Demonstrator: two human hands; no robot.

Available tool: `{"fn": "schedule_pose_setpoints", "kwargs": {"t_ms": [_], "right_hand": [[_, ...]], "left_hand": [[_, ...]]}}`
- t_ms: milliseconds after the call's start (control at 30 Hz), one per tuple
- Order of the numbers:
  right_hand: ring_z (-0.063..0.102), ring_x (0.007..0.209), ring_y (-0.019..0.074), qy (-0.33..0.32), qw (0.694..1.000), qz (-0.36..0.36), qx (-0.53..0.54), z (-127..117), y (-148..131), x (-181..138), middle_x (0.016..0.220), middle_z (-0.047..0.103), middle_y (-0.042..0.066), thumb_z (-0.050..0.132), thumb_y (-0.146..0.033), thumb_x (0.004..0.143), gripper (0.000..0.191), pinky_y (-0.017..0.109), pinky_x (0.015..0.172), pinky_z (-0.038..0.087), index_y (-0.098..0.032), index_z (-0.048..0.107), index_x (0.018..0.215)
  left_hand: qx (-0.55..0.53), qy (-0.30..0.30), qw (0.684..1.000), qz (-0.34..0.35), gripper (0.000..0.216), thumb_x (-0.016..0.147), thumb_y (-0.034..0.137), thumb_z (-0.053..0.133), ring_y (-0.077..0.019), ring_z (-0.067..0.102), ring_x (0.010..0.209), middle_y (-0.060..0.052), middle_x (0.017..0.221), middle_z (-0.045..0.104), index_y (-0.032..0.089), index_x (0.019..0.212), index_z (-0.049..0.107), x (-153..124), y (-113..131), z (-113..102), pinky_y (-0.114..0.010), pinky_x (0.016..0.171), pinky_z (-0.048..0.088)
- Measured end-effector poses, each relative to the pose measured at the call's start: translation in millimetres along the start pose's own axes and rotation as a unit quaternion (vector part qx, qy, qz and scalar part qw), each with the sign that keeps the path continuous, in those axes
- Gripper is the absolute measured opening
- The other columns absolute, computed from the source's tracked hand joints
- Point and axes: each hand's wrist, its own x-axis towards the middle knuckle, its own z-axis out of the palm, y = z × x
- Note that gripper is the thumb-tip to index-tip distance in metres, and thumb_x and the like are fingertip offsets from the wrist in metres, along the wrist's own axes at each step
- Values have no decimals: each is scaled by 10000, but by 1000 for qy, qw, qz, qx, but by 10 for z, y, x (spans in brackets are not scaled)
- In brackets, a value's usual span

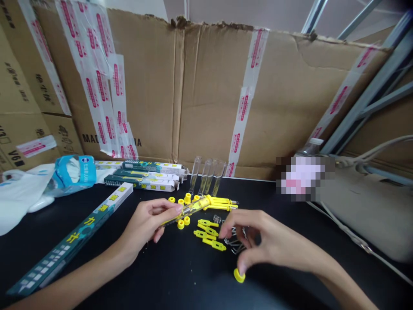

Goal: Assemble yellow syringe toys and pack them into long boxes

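Note:
My left hand (150,221) is closed round a clear spring scale tube (193,207) with yellow parts inside and a yellow collar at its upper right end. My right hand (258,239) is curved, its thumb apart from its index finger. The thumb tip touches a yellow cap (239,276); whether other fingers touch it is hidden. Beneath the right fingers lie bent metal wire hooks (235,246), partly covered. Flat yellow plastic pieces (209,234) lie to the left of them, near small coiled springs (217,219). Several small yellow caps (181,224) surround the tube.
Clear empty tubes (206,177) stand upright at the back, near yellow rods (222,203). Printed cartons (145,177) are stacked behind, with a long carton (74,239) at left. A blue tissue pack (75,174), bottle (312,148) and beige bag (364,211) flank the black table.

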Motion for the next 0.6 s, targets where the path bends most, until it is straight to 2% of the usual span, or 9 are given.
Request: {"fn": "schedule_pose_setpoints", "kwargs": {"t_ms": [67, 133, 200, 267, 333, 400, 467, 500, 600], "right_hand": [[570, 651, 106, -28, 999, 24, 5, 71, 30, -112, 944, 655, -1, 901, -355, 623, 404, 202, 574, 470, -231, 721, 963], [593, 665, 109, -41, 998, 45, 0, 174, 79, -211, 924, 646, -2, 876, -296, 666, 332, 199, 592, 499, -236, 728, 956], [633, 665, 113, -49, 996, 77, 18, 254, 111, -280, 936, 650, 11, 765, -207, 781, 145, 190, 561, 523, -221, 725, 920], [661, 657, 120, -37, 995, 85, 36, 270, 98, -297, 918, 669, 15, 701, -156, 815, 100, 197, 567, 545, -211, 724, 895], [665, 634, 124, 0, 996, 62, 57, 211, 42, -241, 890, 685, 17, 707, -180, 814, 83, 220, 590, 556, -208, 736, 887], [670, 671, 138, 92, 992, 17, 84, 106, -24, -108, 897, 689, 29, 714, -237, 821, 87, 247, 641, 566, -206, 748, 894], [671, 708, 146, 196, 972, -24, 129, 3, -59, 71, 943, 692, 44, 722, -285, 814, 127, 265, 662, 572, -206, 746, 910], [672, 708, 148, 223, 962, -34, 155, -34, -58, 162, 943, 701, 45, 732, -294, 802, 156, 277, 676, 578, -208, 746, 932], [696, 801, 176, 227, 950, -40, 212, -61, 10, 363, 920, 728, 47, 769, -292, 763, 200, 315, 770, 586, -205, 752, 942]], "left_hand": [[-1, -4, 1000, 1, 456, 715, 578, 729, -1, 365, 319, -32, 723, 680, 131, 799, 708, -14, 10, 5, -159, 341, 152], [0, -6, 1000, 3, 441, 719, 566, 735, 0, 361, 319, -20, 703, 669, 132, 782, 705, -21, 14, 12, -158, 340, 147], [1, -11, 1000, 11, 424, 726, 554, 738, -4, 365, 318, -9, 676, 660, 135, 782, 710, -17, 4, 18, -157, 336, 156], [0, -16, 1000, 23, 410, 730, 544, 740, -8, 371, 316, -4, 664, 657, 138, 778, 713, -3, -20, 19, -156, 333, 184], [-1, -18, 999, 31, 403, 730, 538, 744, -11, 368, 310, 5, 641, 647, 138, 768, 712, 12, -47, 18, -158, 329, 205], [-3, -17, 999, 36, 402, 722, 536, 750, -15, 365, 302, 10, 618, 638, 137, 753, 709, 21, -64, 15, -160, 323, 205], [-4, -14, 999, 41, 400, 719, 534, 752, -18, 369, 302, 11, 608, 637, 138, 755, 711, 24, -64, 14, -162, 324, 205], [-5, -12, 999, 43, 400, 717, 534, 752, -18, 370, 303, 10, 606, 638, 138, 757, 713, 24, -57, 15, -162, 325, 206], [-7, -3, 999, 32, 409, 700, 540, 759, -16, 368, 305, 6, 611, 646, 137, 753, 714, 16, -21, 23, -161, 326, 193]]}}
